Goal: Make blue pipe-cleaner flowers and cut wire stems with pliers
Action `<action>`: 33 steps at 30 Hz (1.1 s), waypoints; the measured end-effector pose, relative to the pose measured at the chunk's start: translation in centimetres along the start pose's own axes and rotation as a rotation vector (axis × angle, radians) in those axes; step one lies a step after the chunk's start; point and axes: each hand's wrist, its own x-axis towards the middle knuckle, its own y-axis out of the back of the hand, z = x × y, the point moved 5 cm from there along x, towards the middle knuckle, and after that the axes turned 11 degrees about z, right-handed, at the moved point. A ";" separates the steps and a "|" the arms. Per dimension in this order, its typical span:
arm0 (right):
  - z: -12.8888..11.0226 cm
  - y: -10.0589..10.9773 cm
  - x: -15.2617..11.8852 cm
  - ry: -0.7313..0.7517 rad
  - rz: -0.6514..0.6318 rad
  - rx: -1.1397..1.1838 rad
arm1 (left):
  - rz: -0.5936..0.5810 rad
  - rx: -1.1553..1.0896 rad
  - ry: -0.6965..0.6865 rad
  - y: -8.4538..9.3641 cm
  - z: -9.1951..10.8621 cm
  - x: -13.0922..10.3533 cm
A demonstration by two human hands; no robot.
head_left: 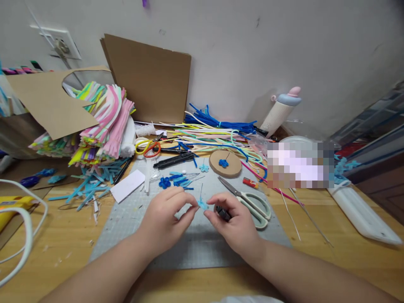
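My left hand (170,216) pinches the edge of a small light blue pipe-cleaner flower (202,204) between thumb and fingertips. A thin wire stem stands up from the flower. Just right of it, my right hand (236,223) is curled around a small black object (223,213), whose kind I cannot make out. Its thumb and forefinger are apart beside the flower. Beyond my hands lie a dark blue flower (164,182), blue wired pieces (184,180) and another light blue flower (203,168). A dark blue flower (224,163) rests on a round cardboard disc (214,170).
Green-handled scissors (260,208) lie right of my right hand on the grey cutting mat (126,227). Behind are orange-and-yellow scissors (148,147), a black cutter (173,160) and loose pipe cleaners (217,145). A pipe-cleaner bundle (107,122) stands left, a tumbler (277,111) right.
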 end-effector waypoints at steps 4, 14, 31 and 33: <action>-0.8 0.0 -0.3 0.180 -0.011 -0.062 | -0.009 -0.038 0.051 -0.4 0.3 0.0; -0.6 1.3 0.4 0.026 0.250 0.127 | -0.068 -0.676 0.717 -4.0 -2.1 -0.9; 0.8 0.6 0.7 -0.142 -0.006 0.186 | 0.113 -0.098 0.078 0.9 -0.6 0.5; 0.6 0.5 0.7 -0.125 -0.040 0.148 | 0.117 -0.061 0.000 1.0 -0.5 0.6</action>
